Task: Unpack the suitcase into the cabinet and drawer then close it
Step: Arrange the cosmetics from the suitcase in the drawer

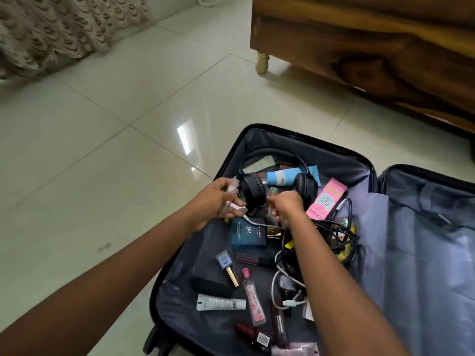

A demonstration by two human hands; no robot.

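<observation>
A black suitcase (pixel 365 164) lies open on the floor, its grey-lined left half full of small items. My left hand (pixel 216 201) is shut on several small clear bottles (pixel 235 191) beside black headphones (pixel 253 192). My right hand (pixel 286 208) is closed over small items just right of the left earcup; what it grips is hidden. Below lie a blue box (pixel 248 235), a white tube (pixel 221 303), a pink-capped bottle (pixel 254 298), lipsticks (pixel 230 269) and tangled black cables (pixel 331 238). A pink carton (pixel 326 199) and a light blue bottle (pixel 282 178) lie near the headphones.
A wooden cabinet (pixel 372 47) on short legs stands behind the suitcase at the upper right. A patterned fabric (pixel 51 32) hangs at the upper left. Pale glossy floor tiles (pixel 115 150) spread to the left. The suitcase's right half (pixel 431 253) shows only a zipped grey lining.
</observation>
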